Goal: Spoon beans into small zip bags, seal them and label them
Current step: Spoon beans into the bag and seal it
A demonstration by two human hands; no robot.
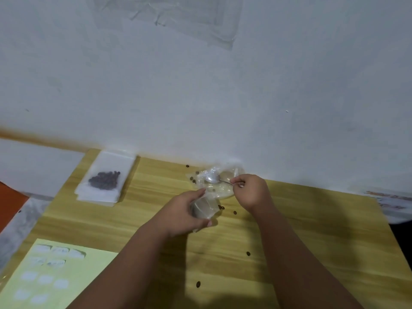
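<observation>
My left hand [182, 214] grips a small clear zip bag [204, 208] held above the wooden table [312, 230]. My right hand [249, 190] pinches the handle of a metal spoon [214, 179], whose bowl lies over a crumpled clear plastic bag [219, 175] by the wall. A few dark beans [193, 179] lie in and beside that bag. A filled bag of dark beans [104, 179] rests on a stack of white zip bags [98, 196] at the back left. A yellow label sheet [51, 279] with white stickers lies at the front left.
Loose beans are scattered over the table, one [248, 253] right of my arms and one [198, 284] near the front. A white wall rises right behind the table. Printed paper [388, 199] lies at the right edge; an orange surface [11, 201] shows at far left.
</observation>
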